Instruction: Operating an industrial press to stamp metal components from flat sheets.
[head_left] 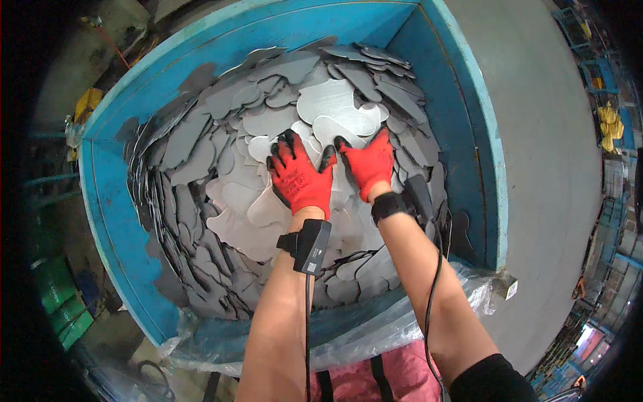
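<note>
Many flat, grey, metal-looking cut pieces with rounded lobes [201, 144] lie heaped in a large blue bin [462, 120]. My left hand [301, 175], in a red glove with black fingertips, rests on the pale middle of the heap, fingers spread. Close to its right, my right hand [370, 161] wears a matching glove. Its thumb and fingers are bent at the near edge of a shiny lobed piece [338, 128] and seem to grip it; some of those fingers are hidden. Just beyond lies another bright piece [326, 102].
The bin's walls rise around the heap, and clear plastic sheeting [388, 338] hangs over its near edge. Black devices with cables are strapped to my wrists. Grey floor [542, 154] runs along the right, with racks [613, 201] beyond. Green containers [63, 295] stand at left.
</note>
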A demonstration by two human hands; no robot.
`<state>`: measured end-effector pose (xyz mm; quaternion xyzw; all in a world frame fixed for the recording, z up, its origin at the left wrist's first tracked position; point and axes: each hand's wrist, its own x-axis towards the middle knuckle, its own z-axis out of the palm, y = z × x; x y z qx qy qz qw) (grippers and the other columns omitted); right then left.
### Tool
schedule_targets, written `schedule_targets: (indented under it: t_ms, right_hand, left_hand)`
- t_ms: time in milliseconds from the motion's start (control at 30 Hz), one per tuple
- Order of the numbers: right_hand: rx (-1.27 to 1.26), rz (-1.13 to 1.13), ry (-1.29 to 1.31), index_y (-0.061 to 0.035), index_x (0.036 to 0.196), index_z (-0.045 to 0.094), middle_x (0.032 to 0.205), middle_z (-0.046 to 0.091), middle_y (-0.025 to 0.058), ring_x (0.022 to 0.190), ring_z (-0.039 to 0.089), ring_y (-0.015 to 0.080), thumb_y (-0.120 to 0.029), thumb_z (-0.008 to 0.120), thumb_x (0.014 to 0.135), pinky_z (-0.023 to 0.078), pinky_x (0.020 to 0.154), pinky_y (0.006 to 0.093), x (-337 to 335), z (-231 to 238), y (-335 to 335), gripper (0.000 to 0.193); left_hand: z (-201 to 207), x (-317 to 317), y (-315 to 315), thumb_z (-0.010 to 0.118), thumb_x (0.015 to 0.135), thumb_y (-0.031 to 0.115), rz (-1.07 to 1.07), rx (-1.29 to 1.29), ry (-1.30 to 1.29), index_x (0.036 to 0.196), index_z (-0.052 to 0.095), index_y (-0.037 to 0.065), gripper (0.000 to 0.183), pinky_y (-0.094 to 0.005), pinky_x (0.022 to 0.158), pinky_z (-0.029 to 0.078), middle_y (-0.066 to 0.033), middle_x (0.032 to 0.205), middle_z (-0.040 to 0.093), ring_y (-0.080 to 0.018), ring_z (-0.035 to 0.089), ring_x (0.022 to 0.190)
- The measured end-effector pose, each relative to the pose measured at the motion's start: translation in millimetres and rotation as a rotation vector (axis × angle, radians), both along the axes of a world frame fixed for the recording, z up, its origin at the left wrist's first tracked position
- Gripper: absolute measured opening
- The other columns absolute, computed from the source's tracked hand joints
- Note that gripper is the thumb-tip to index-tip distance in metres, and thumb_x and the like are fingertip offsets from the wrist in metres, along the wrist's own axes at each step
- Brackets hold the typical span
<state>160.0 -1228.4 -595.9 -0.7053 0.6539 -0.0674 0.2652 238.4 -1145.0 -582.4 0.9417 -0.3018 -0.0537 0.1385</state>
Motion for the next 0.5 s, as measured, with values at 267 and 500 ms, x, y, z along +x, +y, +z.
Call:
schedule_targets:
  t_ms: [267,500]
  right_hand:
    - [0.291,0.083,-0.366,0.007,0.126,0.031,0.119,0.046,0.0254,0.111,0.045,0.0345,-0.038,0.075,0.058,0.037,0.093,0.0379,-18,17,38,0.092]
    - [0.229,0.255,-0.136,0.0036,0.121,0.038,0.114,0.049,0.0227,0.106,0.048,0.0334,-0.04,0.075,0.057,0.038,0.091,0.0373,0,22,58,0.085]
  left_hand:
    - [23,5,76,0.071,0.06,0.044,0.004,-0.194,0.136,0.132,0.03,0.01,0.089,-0.0458,0.099,0.028,-0.0227,0.13,0.033,-0.0388,0.032,0.12]
    - [10,13,174,0.076,0.063,0.035,0.743,-0.03,0.481,0.133,0.023,-0.002,0.095,-0.0377,0.103,0.023,-0.0217,0.137,0.023,-0.0317,0.025,0.127]
